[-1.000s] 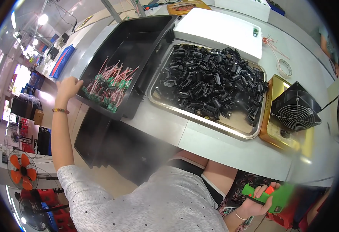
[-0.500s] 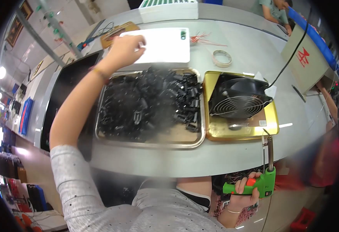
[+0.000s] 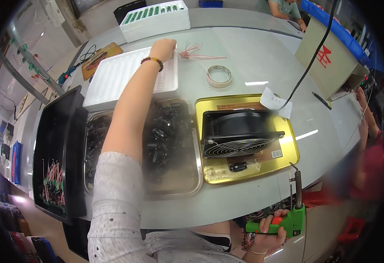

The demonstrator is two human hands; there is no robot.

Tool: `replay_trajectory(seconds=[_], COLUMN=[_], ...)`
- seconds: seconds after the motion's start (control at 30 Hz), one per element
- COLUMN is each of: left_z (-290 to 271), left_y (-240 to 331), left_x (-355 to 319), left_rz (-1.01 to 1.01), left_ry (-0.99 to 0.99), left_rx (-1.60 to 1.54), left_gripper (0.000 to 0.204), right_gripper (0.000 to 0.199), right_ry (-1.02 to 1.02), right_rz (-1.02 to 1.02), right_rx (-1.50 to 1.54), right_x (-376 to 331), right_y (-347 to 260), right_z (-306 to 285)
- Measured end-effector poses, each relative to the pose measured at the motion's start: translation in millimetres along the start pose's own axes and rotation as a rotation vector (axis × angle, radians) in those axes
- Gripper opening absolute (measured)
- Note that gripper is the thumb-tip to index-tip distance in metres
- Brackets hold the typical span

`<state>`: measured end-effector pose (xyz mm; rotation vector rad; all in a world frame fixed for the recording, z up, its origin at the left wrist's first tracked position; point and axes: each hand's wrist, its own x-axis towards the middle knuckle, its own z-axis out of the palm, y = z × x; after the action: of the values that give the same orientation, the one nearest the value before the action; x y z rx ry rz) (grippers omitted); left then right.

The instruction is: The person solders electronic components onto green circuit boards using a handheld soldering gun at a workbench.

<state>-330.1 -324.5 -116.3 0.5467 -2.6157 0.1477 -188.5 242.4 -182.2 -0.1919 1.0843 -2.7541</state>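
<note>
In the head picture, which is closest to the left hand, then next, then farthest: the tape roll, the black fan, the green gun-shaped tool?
From the left hand:
1. Tape roll: to its right, on the table.
2. Black fan: lower right, in the gold tray.
3. Green gun-shaped tool: farthest down, in the right hand.

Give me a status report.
Left hand at white rectangular foam tray, contact unclear. Right hand grips green soldering gun. Left forearm over silver metal tray of black plastic parts.
</note>
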Motion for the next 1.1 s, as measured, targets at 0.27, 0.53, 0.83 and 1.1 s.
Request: replay_trajectory(seconds=[0.27, 0.53, 0.83, 1.1], left_z=[-42, -62, -70, -128], left_y=[-19, -36, -28, -18], left_x=[2, 8, 4, -33], left_rz=[-0.304, -0.548, -0.589, -0.559], left_ry=[0.548, 0.441, 0.506, 0.257], left_rx=[-0.511, -1.227, -1.552, -1.500], left_gripper=[0.010, 0.018, 0.021, 0.012], right_gripper=[0.044, 0.042, 0.042, 0.042], right_ry=[-0.019, -0.038, -0.055, -0.108], right_rz=[0.028, 0.055, 0.057, 0.057], right_rx=[0.049, 0.087, 0.045, 0.063], right_x=[3, -3, -5, -4], right_y=[1, -3, -8, -8], right_z=[0, 2, -5, -7])
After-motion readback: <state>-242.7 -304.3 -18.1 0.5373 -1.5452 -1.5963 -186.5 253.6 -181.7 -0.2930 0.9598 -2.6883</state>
